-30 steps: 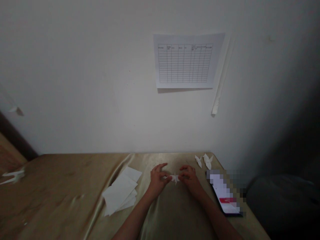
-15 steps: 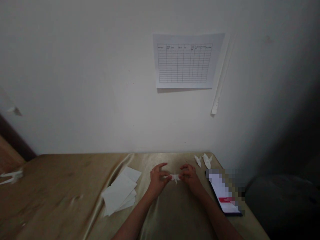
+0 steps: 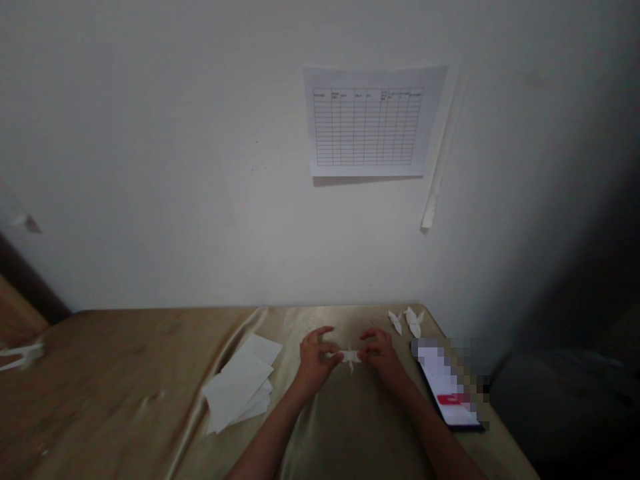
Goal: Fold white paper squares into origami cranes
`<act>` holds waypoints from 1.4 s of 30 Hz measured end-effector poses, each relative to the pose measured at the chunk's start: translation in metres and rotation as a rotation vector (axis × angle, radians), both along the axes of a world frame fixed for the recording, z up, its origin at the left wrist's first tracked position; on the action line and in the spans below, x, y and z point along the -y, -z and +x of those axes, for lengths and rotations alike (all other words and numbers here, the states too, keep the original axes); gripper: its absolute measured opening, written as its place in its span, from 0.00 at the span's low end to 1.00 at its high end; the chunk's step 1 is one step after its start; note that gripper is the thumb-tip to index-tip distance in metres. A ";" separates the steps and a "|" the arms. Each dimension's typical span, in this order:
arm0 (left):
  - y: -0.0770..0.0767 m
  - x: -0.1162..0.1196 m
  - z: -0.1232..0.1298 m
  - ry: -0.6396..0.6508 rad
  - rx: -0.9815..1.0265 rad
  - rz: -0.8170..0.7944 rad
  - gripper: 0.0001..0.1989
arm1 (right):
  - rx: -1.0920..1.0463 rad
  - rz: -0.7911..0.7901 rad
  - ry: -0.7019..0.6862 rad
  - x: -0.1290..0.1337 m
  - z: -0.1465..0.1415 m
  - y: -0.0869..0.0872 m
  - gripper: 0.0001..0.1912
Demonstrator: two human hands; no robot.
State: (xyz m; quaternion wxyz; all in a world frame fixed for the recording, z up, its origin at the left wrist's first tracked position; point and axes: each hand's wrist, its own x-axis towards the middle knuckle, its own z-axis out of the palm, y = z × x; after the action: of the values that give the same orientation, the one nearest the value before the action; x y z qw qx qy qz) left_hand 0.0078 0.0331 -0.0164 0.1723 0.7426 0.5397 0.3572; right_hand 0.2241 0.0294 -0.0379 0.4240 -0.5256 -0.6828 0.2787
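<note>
A small white paper crane (image 3: 351,357) is stretched between my two hands above the cloth-covered table. My left hand (image 3: 315,360) pinches one wing between thumb and index finger, its other fingers raised and curled. On the opposite wing, my right hand (image 3: 381,357) has the same kind of pinch. Thin points of folded paper stick out from the crane's middle, away from me and toward me. Two more folded paper cranes (image 3: 413,322) lie near the table's far right corner, beyond my right hand. To the left of my left hand is a loose stack of white paper sheets (image 3: 240,387).
A phone or tablet (image 3: 450,393) with a lit, partly blurred screen lies by the right edge of the table (image 3: 120,400). A printed grid sheet (image 3: 370,127) hangs on the wall behind. White scraps (image 3: 23,355) lie at the far left.
The paper crane's middle looks flatter and wider between my fingers than before. Both hands keep their pinch in nearly the same place.
</note>
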 end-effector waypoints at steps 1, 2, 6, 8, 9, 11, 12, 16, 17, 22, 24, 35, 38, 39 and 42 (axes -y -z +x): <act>0.000 0.000 0.000 -0.001 0.012 0.003 0.02 | -0.006 0.006 0.008 0.000 -0.001 0.000 0.05; 0.000 -0.001 -0.001 0.001 0.021 0.001 0.02 | -0.008 0.011 0.014 -0.001 -0.001 0.001 0.05; -0.001 -0.001 -0.001 0.009 0.021 -0.010 0.01 | 0.007 0.010 0.005 -0.001 0.000 0.001 0.05; -0.002 0.000 -0.001 0.020 0.006 -0.008 0.02 | 0.017 -0.003 -0.020 -0.002 0.002 0.001 0.05; -0.002 0.000 -0.001 0.024 -0.002 -0.008 0.02 | 0.020 -0.009 -0.032 -0.002 0.003 0.002 0.05; -0.004 0.001 -0.001 0.028 -0.014 -0.010 0.02 | 0.023 -0.016 -0.042 -0.002 0.004 0.002 0.05; -0.004 0.001 -0.001 0.026 -0.015 -0.009 0.02 | 0.021 -0.017 -0.041 -0.002 0.004 0.002 0.05; -0.006 0.003 -0.002 0.019 0.010 0.014 0.02 | 0.015 -0.010 -0.024 -0.003 0.003 0.002 0.05; -0.007 0.003 -0.002 0.018 0.016 0.020 0.01 | 0.019 -0.010 -0.019 -0.003 0.003 0.002 0.05; -0.005 0.003 -0.001 -0.001 0.005 0.005 0.02 | 0.065 -0.014 -0.022 0.001 0.001 -0.002 0.06; -0.003 0.002 -0.001 -0.021 -0.012 -0.010 0.02 | 0.079 -0.012 -0.034 0.004 0.001 -0.003 0.07; -0.002 -0.001 -0.006 -0.052 -0.028 0.013 0.03 | 0.088 0.010 0.022 0.006 0.004 -0.008 0.06; -0.003 -0.001 -0.007 -0.061 -0.032 0.028 0.04 | 0.075 0.024 0.030 0.006 0.004 -0.010 0.07; -0.003 -0.001 -0.007 -0.059 -0.036 0.029 0.04 | 0.061 0.032 0.014 0.006 0.004 -0.011 0.07; -0.003 -0.001 -0.008 -0.056 -0.041 0.025 0.05 | 0.013 0.038 -0.043 0.007 0.004 -0.013 0.07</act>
State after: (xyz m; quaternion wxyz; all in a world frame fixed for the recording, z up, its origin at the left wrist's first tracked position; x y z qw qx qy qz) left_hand 0.0002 0.0344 -0.0134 0.1419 0.7365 0.5593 0.3531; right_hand 0.2282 0.0223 -0.0252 0.4237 -0.5045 -0.7018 0.2712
